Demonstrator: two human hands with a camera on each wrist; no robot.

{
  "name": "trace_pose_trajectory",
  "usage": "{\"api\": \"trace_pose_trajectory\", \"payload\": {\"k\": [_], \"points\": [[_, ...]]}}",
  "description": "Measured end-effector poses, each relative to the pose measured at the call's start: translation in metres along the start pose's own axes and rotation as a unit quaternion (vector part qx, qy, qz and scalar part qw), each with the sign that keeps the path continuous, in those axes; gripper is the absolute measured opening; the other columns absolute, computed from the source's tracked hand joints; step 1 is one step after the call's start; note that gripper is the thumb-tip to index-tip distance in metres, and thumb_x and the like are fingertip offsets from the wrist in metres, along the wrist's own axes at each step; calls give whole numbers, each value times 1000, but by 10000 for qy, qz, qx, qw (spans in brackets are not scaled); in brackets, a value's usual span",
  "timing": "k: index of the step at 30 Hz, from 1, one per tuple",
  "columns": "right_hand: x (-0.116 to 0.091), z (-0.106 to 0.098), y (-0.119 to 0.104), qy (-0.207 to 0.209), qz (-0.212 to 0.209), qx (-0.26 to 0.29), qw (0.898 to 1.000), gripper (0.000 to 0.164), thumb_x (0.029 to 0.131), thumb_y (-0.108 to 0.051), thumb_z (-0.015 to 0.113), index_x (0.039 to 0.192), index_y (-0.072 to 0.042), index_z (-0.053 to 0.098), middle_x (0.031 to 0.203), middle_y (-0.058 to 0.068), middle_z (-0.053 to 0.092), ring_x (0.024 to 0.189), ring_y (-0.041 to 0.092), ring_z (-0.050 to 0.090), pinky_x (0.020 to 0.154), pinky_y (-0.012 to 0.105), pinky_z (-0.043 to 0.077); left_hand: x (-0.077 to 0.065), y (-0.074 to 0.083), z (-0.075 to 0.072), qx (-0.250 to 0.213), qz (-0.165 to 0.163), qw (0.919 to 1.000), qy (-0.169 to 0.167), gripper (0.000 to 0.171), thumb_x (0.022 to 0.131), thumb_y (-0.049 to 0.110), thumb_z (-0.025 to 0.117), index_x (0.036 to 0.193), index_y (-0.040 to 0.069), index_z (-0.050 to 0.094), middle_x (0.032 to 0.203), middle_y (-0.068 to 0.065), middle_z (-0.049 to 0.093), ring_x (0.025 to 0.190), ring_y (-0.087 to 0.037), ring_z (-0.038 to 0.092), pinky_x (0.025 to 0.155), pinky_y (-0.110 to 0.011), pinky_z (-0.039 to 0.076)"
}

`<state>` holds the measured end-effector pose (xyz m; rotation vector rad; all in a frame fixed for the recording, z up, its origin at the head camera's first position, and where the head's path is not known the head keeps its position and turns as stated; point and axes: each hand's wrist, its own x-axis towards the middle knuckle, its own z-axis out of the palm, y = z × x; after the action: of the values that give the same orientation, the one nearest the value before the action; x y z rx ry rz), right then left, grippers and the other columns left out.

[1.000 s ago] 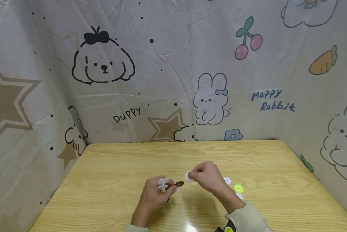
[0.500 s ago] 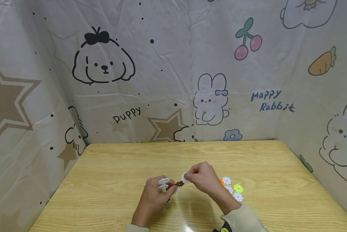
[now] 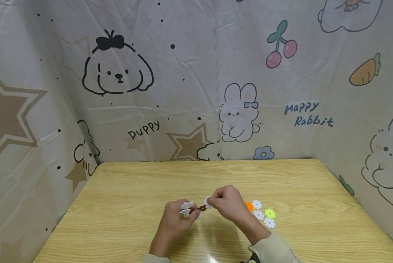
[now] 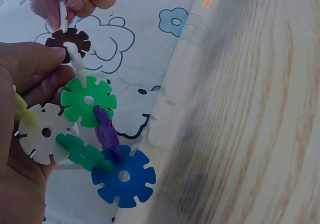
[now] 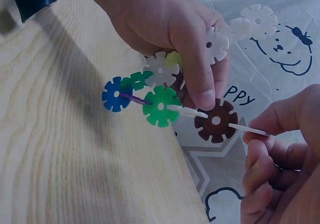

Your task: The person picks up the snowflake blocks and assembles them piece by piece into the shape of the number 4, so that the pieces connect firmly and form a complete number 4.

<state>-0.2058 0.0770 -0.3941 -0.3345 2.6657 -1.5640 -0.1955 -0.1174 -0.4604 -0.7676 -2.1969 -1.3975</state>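
Note:
My left hand (image 3: 174,221) holds a linked chain of notched plastic discs, thumb and finger pinching it close to the brown disc (image 5: 217,133). In the left wrist view the chain includes a green disc (image 4: 77,108), a purple disc (image 4: 106,134), a blue disc (image 4: 125,194), a darker green disc (image 4: 80,151) and a white disc (image 4: 32,141). More white discs (image 5: 257,28) rise beyond the left hand in the right wrist view. My right hand (image 3: 230,204) pinches another white disc (image 5: 245,129) edge-on, and its rim meets the brown disc's edge. Fingers partly cover that disc.
Loose discs lie on the wooden table (image 3: 134,190) to the right of my right hand: an orange disc (image 3: 249,206), a yellow-green disc (image 3: 270,214) and several white discs (image 3: 269,223). A printed curtain (image 3: 183,98) stands behind the table and along both sides.
My right hand has moved left, bringing its white disc from apart to touching the brown disc. The orange disc, earlier hidden behind the right hand, now shows. The left hand stays nearly still.

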Motion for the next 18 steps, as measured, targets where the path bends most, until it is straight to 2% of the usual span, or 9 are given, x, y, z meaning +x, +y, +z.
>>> {"api": "trace_pose_trajectory", "payload": {"k": [8, 10, 15, 18], "points": [[0, 4, 3, 127, -19, 219, 9997, 19, 82, -9, 70, 65, -1, 68, 60, -4, 54, 54, 11, 41, 46, 24, 30, -2, -3, 1, -81, 311, 9991, 277, 16, 79, -5, 79, 81, 10, 73, 75, 5, 70, 64, -5, 62, 56, -22, 52], [0, 5, 3, 162, -26, 305, 9994, 18, 82, -8, 70, 66, -1, 68, 60, -4, 54, 54, 11, 41, 47, 24, 30, 0, 6, -1, -82, 359, 9987, 349, 17, 76, -9, 79, 79, 6, 72, 73, 0, 70, 62, -7, 62, 56, -21, 52], [-1, 9, 3, 309, 79, 493, 9983, 18, 83, -8, 70, 69, 1, 69, 58, -3, 51, 52, 11, 39, 46, 24, 28, 1, 7, 0, -36, 479, 9977, 483, 19, 74, -12, 79, 78, 4, 72, 73, -3, 70, 62, -9, 63, 56, -21, 52], [-1, 11, 4, 342, 124, 569, 9977, 18, 85, -9, 70, 69, 0, 69, 56, -4, 49, 50, 10, 36, 45, 24, 26, 0, -2, 2, -31, 553, 9971, 526, 18, 76, -8, 80, 80, 8, 73, 74, 1, 71, 63, -7, 63, 56, -21, 52]]}}
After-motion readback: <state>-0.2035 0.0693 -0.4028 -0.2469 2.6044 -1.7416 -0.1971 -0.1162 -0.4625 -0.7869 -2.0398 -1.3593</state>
